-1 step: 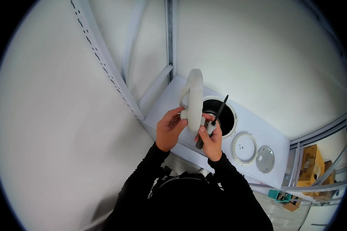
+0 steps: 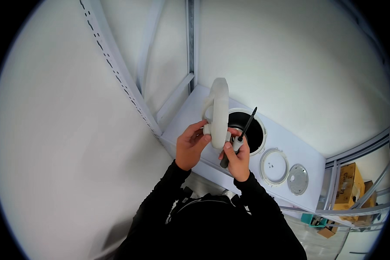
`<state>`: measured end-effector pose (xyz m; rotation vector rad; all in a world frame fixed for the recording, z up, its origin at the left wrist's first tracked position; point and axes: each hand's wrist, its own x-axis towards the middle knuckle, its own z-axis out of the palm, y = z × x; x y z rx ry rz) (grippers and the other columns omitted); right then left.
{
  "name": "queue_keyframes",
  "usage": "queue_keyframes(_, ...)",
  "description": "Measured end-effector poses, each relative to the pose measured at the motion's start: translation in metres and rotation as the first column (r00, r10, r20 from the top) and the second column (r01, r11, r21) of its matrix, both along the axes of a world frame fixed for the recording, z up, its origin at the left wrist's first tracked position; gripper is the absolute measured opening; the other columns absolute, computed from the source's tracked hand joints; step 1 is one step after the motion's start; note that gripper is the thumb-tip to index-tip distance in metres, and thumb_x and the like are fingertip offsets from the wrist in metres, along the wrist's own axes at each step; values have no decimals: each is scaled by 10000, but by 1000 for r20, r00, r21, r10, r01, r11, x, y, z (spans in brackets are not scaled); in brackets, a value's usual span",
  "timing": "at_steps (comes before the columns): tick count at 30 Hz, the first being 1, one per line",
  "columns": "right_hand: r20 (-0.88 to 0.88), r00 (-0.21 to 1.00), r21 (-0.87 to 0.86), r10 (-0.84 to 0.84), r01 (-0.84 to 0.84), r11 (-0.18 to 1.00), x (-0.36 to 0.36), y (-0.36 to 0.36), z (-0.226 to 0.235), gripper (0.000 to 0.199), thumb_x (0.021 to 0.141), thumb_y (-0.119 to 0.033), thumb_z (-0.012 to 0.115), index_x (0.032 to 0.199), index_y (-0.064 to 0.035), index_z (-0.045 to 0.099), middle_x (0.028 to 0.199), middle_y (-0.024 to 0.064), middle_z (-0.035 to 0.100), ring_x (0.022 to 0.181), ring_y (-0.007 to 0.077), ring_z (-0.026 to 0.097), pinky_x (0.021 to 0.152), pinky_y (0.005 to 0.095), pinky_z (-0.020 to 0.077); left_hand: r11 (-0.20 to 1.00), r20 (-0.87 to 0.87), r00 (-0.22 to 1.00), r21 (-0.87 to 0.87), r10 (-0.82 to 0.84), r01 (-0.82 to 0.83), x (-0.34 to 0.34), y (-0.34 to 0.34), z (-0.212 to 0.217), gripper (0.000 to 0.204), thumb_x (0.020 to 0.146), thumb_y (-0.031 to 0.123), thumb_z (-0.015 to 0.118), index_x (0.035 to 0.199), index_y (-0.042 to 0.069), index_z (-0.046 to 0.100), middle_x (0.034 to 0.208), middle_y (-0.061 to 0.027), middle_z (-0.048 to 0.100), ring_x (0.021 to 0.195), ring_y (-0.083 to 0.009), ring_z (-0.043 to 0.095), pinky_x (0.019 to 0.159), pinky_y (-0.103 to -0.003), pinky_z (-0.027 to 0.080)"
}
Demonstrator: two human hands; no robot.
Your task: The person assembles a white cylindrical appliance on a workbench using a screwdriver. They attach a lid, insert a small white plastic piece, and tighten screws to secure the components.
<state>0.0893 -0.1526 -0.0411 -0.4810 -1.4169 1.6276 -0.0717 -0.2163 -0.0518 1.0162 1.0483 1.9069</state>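
White walls and metal framing surrounding a white surface (image 2: 286,143) with a round dark opening (image 2: 247,128). Left hand (image 2: 190,146) gripping a pale curved housing (image 2: 220,112) above it; right hand (image 2: 237,158) clasping a black screwdriver (image 2: 240,136).

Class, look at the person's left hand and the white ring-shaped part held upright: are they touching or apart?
Touching. The head view shows the left hand with its fingers wrapped onto the lower edge of the white ring-shaped part, no gap between them.
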Motion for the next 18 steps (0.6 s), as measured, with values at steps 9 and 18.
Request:
queue_keyframes(9,-12,1000,1,-5,5,1000,0,-2,3,434,1010,-191,633,1383,-26,485,1111,68,604,825,125,599,614,260,533,998,-28,998,-16,-58,58,-5,2,-13,455,997,60,618,1429,-42,513,1303,-118,633,1148,-160,593,1034,-323,461)
queue_keyframes(18,33,998,25,56,-57,998,2,1,-2,451,1043,-214,564,1427,-26,420,1187,85,592,818,140,611,645,276,535,997,-16,999,65,-31,32,2,7,-23,440,1023,75,586,1441,-35,504,1384,-108,597,1189,-158,570,1071,-346,437)
